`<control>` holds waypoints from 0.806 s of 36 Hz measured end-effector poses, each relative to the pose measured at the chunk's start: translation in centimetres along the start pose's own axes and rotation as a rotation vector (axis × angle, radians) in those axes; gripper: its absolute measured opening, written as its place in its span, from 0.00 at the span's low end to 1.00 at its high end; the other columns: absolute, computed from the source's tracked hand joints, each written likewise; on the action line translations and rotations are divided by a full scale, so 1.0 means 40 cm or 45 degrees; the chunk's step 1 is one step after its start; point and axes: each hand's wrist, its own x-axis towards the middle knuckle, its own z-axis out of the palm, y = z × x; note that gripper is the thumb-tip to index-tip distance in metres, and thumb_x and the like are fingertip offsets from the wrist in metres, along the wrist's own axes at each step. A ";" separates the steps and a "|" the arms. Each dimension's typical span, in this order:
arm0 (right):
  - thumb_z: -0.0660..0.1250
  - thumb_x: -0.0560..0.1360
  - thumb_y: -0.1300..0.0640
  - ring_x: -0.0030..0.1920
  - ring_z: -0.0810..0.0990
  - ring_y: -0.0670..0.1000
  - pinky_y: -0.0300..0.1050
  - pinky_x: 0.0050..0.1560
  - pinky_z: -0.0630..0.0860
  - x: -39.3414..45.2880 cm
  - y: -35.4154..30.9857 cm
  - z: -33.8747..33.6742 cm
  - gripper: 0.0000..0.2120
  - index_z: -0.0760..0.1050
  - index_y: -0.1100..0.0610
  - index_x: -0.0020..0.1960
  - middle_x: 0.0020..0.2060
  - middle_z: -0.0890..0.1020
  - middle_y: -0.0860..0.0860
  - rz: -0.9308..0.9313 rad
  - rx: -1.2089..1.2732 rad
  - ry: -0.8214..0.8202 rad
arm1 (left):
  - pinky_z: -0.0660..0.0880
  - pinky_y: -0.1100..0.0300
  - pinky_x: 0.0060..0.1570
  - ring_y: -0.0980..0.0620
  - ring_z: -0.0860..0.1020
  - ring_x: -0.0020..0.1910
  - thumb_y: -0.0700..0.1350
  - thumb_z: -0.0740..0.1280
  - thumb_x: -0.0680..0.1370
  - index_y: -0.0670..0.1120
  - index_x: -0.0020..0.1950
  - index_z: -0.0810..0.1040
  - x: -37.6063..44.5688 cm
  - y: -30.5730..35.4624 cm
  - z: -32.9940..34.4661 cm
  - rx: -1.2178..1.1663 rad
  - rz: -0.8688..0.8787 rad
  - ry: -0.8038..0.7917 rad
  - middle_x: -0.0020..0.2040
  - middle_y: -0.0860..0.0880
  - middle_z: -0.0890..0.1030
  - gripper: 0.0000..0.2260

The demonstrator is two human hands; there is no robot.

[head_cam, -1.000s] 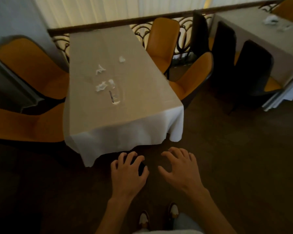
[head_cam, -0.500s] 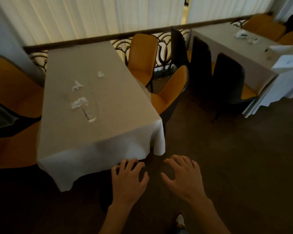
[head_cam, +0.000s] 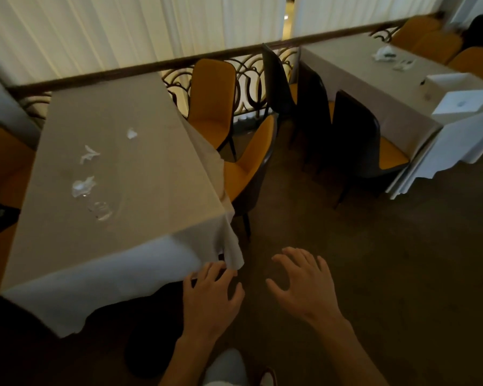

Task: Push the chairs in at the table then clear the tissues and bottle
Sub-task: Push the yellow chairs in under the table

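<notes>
A long table [head_cam: 151, 196] under a pale cloth fills the left half of the head view. On it lie three crumpled white tissues: one far [head_cam: 131, 133], one in the middle [head_cam: 88, 155], one near [head_cam: 82, 186]. A clear plastic bottle [head_cam: 99, 210] lies on its side just in front of the nearest tissue. Two orange chairs stand pulled out on the table's right side, a far one [head_cam: 211, 103] and a near one [head_cam: 253, 162]. My left hand [head_cam: 211, 298] hovers, fingers relaxed, beside the cloth's hanging front corner. My right hand [head_cam: 304, 285] is spread over the floor, holding nothing.
More orange seats [head_cam: 3, 165] line the table's left side. A dark wooden rail with iron scrollwork [head_cam: 246, 79] runs behind. At the right stands a second clothed table [head_cam: 374, 87] with dark-backed chairs [head_cam: 354, 135] and white boxes [head_cam: 466, 100]. Dark floor lies between the tables.
The view has swung right and moved closer to the table's front right corner. Both hands keep their spread pose, and the left one now sits by the cloth's corner.
</notes>
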 end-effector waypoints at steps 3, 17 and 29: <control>0.56 0.74 0.31 0.77 0.55 0.48 0.60 0.76 0.52 0.035 0.042 -0.018 0.28 0.63 0.39 0.72 0.76 0.62 0.43 0.003 0.011 0.017 | 0.66 0.46 0.64 0.55 0.72 0.65 0.62 0.56 0.75 0.60 0.56 0.77 0.046 0.034 0.014 0.005 -0.004 -0.014 0.61 0.57 0.76 0.15; 0.55 0.73 0.29 0.77 0.54 0.49 0.60 0.76 0.54 0.364 0.206 -0.098 0.31 0.60 0.38 0.73 0.77 0.60 0.44 0.014 -0.035 0.013 | 0.67 0.49 0.60 0.56 0.73 0.63 0.61 0.57 0.75 0.60 0.56 0.77 0.399 0.140 0.114 -0.071 -0.005 0.070 0.61 0.58 0.77 0.15; 0.56 0.73 0.30 0.78 0.51 0.49 0.61 0.76 0.53 0.769 0.305 -0.247 0.32 0.58 0.38 0.74 0.77 0.57 0.44 -0.029 -0.100 -0.009 | 0.72 0.50 0.52 0.52 0.77 0.58 0.60 0.59 0.74 0.58 0.56 0.79 0.827 0.214 0.184 -0.121 -0.083 0.152 0.59 0.55 0.79 0.16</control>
